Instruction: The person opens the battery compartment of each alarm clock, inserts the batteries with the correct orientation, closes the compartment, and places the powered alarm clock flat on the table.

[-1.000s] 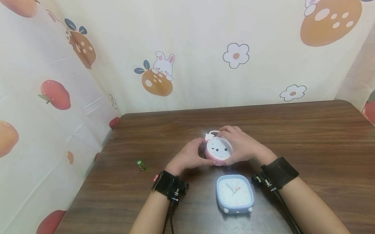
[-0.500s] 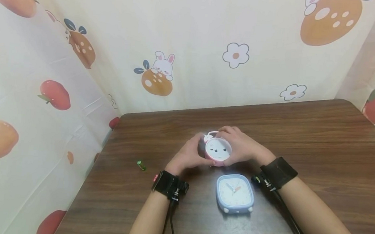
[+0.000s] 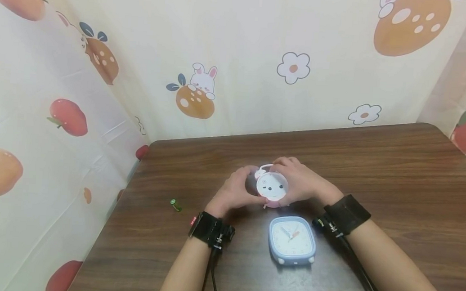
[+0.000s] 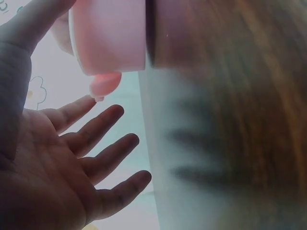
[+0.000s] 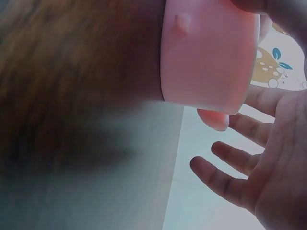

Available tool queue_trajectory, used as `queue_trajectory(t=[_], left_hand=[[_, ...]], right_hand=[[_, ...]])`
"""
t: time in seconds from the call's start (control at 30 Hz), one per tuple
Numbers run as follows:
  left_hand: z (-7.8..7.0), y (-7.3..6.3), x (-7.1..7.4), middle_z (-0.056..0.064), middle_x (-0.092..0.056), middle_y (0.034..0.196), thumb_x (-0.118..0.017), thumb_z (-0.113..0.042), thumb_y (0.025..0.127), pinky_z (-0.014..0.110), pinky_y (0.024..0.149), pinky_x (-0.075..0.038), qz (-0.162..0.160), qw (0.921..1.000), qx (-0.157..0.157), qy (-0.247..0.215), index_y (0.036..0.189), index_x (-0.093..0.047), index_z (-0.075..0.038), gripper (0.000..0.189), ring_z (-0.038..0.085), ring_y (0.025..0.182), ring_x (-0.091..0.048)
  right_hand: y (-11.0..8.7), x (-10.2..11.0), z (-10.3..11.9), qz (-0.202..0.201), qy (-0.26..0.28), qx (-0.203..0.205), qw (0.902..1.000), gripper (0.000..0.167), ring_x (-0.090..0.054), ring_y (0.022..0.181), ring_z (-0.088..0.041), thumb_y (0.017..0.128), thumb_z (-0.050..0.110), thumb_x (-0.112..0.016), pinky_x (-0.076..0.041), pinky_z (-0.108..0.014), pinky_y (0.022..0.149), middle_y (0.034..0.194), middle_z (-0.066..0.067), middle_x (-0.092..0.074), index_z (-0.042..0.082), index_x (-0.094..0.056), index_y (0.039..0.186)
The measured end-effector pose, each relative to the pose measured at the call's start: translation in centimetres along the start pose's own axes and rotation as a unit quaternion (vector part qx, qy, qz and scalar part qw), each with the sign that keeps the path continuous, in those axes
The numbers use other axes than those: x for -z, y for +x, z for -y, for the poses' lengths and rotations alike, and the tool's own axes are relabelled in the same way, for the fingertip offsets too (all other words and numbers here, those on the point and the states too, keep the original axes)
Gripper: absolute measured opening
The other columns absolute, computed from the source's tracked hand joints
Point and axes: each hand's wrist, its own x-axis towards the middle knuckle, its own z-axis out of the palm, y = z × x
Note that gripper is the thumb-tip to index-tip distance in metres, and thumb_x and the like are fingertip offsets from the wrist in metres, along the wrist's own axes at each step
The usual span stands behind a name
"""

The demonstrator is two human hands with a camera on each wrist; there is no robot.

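Head view showed the pink clock (image 3: 271, 187) face up, at or just above the table (image 3: 358, 158), between left hand (image 3: 235, 191) and right hand (image 3: 301, 182); each grip pinched its edge, spare fingers spread. Uneven pressure could have made it slip toward the blue clock (image 3: 292, 237).
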Motion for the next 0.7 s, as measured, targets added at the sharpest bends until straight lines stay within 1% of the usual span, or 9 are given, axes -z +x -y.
queue_trajectory(t=[0.2,0.3,0.4,0.47,0.53,0.6,0.7], left_hand=[[0.1,-0.1,0.0,-0.009,-0.051,0.132,-0.083,-0.061,0.060,0.049,0.101,-0.042,0.003,1.0000,-0.003,0.004,0.134,-0.047,-0.030,0.088,0.014,0.118,-0.045],[0.1,-0.2,0.0,-0.009,-0.051,0.132,-0.083,-0.061,0.060,0.049,0.101,-0.042,0.002,1.0000,-0.003,0.000,0.134,-0.047,-0.030,0.089,0.014,0.118,-0.045],[0.1,-0.2,0.1,-0.010,-0.051,0.132,-0.083,-0.062,0.058,0.049,0.101,-0.042,0.002,1.0000,-0.001,-0.003,0.135,-0.046,-0.031,0.090,0.014,0.117,-0.045],[0.1,-0.3,0.2,-0.010,-0.050,0.133,-0.083,-0.062,0.058,0.048,0.101,-0.043,0.002,1.0000,0.000,0.000,0.136,-0.045,-0.031,0.092,0.014,0.117,-0.045],[0.0,-0.3,0.2,-0.010,-0.050,0.134,-0.082,-0.062,0.058,0.048,0.101,-0.043,0.003,1.0000,-0.001,0.004,0.137,-0.043,-0.030,0.094,0.014,0.117,-0.045],[0.0,-0.3,0.2,-0.010,-0.049,0.136,-0.082,-0.062,0.059,0.048,0.101,-0.044,0.005,0.9999,0.000,0.010,0.139,-0.042,-0.031,0.095,0.013,0.118,-0.046],[-0.1,-0.3,0.2,-0.009,-0.049,0.137,-0.081,-0.061,0.061,0.048,0.101,-0.044,0.011,0.9998,-0.001,0.014,0.140,-0.041,-0.031,0.094,0.014,0.119,-0.046]], right_hand=[[0.0,-0.2,0.1,0.007,-0.006,0.000,1.0000,0.086,-0.044,0.115,-0.025,0.054,0.071,-0.079,-0.047,-0.043,0.084,0.127,-0.003,-0.052,0.021,-0.060,0.121],[0.1,0.1,0.4,0.011,-0.003,0.003,0.9999,0.085,-0.044,0.116,-0.026,0.056,0.070,-0.079,-0.047,-0.044,0.085,0.128,-0.003,-0.052,0.021,-0.059,0.123],[-0.1,0.5,0.5,0.024,0.003,0.006,0.9997,0.087,-0.042,0.120,-0.030,0.058,0.069,-0.079,-0.046,-0.050,0.089,0.133,-0.006,-0.051,0.022,-0.057,0.127],[-0.3,0.8,0.6,0.032,0.008,0.002,0.9994,0.086,-0.040,0.124,-0.032,0.061,0.066,-0.079,-0.045,-0.053,0.091,0.137,-0.008,-0.049,0.022,-0.055,0.131],[-0.4,1.1,0.6,0.035,0.007,-0.005,0.9993,0.082,-0.039,0.125,-0.032,0.065,0.060,-0.079,-0.044,-0.054,0.092,0.139,-0.009,-0.048,0.022,-0.054,0.134],[-0.4,1.3,0.9,0.026,0.002,-0.015,0.9995,0.075,-0.041,0.124,-0.031,0.069,0.053,-0.079,-0.045,-0.054,0.091,0.139,-0.009,-0.050,0.023,-0.056,0.133],[-0.3,1.2,1.2,0.012,-0.007,-0.026,0.9996,0.063,-0.046,0.119,-0.029,0.072,0.044,-0.080,-0.046,-0.051,0.089,0.133,-0.006,-0.055,0.024,-0.060,0.128]])
